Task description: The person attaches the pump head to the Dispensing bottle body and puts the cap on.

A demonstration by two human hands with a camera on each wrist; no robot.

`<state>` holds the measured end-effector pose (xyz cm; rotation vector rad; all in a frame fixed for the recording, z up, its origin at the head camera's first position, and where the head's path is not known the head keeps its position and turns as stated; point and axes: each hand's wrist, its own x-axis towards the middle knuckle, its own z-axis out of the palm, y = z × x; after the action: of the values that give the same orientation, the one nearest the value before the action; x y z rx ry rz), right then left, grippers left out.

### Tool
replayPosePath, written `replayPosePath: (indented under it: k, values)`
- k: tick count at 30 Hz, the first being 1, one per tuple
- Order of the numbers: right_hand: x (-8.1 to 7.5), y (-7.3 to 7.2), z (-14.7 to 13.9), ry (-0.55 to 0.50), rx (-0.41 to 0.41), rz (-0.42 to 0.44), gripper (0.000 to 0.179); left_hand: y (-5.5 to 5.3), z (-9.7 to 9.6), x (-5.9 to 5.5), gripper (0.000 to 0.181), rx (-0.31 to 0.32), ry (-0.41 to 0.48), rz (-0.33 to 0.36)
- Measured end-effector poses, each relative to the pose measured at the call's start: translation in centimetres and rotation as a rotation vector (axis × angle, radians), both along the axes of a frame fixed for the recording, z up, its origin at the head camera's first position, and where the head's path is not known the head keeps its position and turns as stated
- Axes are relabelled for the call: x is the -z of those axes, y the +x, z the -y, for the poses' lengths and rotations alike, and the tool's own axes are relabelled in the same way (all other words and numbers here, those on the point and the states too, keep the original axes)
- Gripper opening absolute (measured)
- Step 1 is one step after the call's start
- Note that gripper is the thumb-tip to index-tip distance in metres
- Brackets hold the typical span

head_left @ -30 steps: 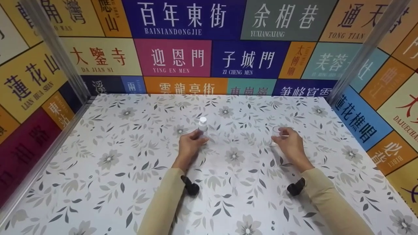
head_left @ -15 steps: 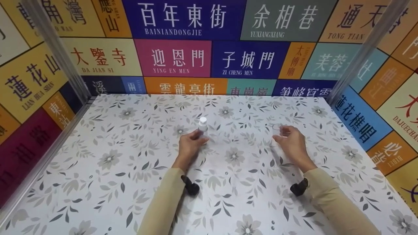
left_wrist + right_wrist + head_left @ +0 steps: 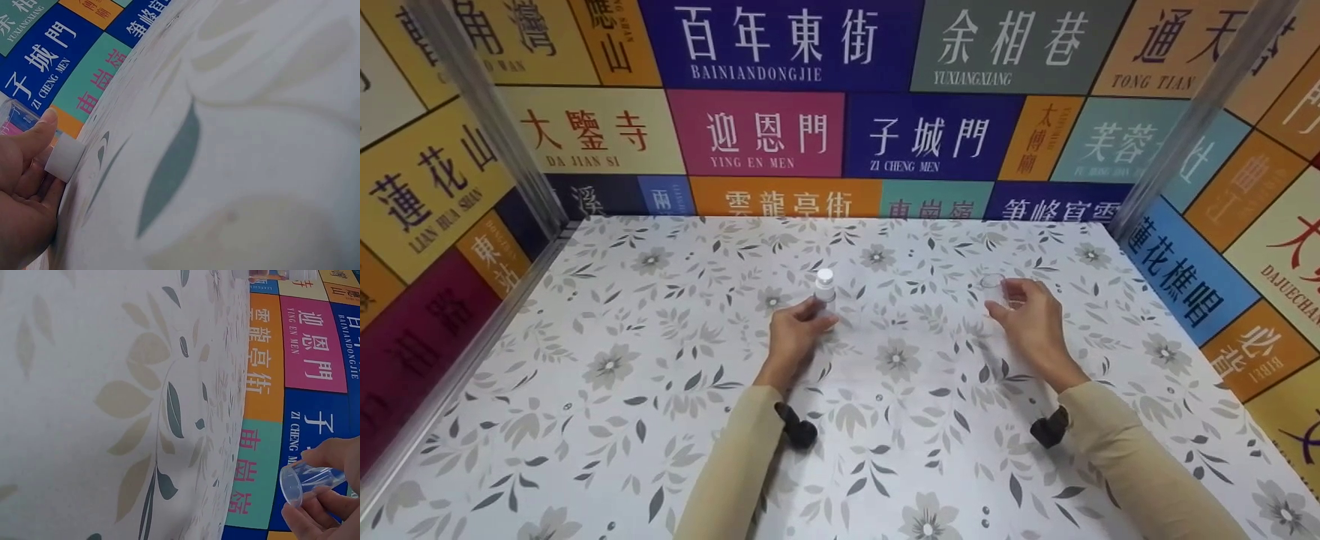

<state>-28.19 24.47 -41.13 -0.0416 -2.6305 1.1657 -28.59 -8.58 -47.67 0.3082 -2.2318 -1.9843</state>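
In the head view my left hand point(image 3: 795, 334) grips a small bottle point(image 3: 825, 279), with thumb and fingers round its side. A white part shows at its top there. The left wrist view has a white end point(image 3: 64, 158) close to the tabletop and a clear part above it, partly cut off by the frame. To the right, my right hand point(image 3: 1035, 322) pinches a small clear plastic cup point(image 3: 992, 282) above the table. Its wide round rim points toward the table side in the right wrist view, and the sides narrow toward my fingers point(image 3: 323, 509).
A white tabletop point(image 3: 896, 405) with a grey leaf and flower print lies under both hands. Behind it stands a wall of coloured sign panels point(image 3: 757, 133), with side panels left and right. Clear posts point(image 3: 514, 127) stand at the back corners. Each wrist wears a black camera point(image 3: 799, 433).
My right hand has raised the clear cup, which moves up and slightly left in the head view. The right wrist has shifted a little rightward. My left hand keeps its grip on the bottle.
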Motion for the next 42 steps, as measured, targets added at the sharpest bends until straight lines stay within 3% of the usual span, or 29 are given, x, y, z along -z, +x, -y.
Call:
replayPosePath:
  k: [11,24,42]
  values:
    - [-0.1,0.1,1.0,-0.007,-0.015,-0.119,0.039,0.1,0.1,0.0,0.053,0.007,0.023,0.007]
    - [-0.3,0.6,1.5,-0.031,-0.073,-0.264,0.037,-0.1,-0.2,0.0,0.051,0.000,-0.009,0.011]
    - [-1.4,0.7,3.6,0.008,-0.173,-0.366,0.037,-0.3,-0.1,0.1,0.052,0.011,0.025,0.005]
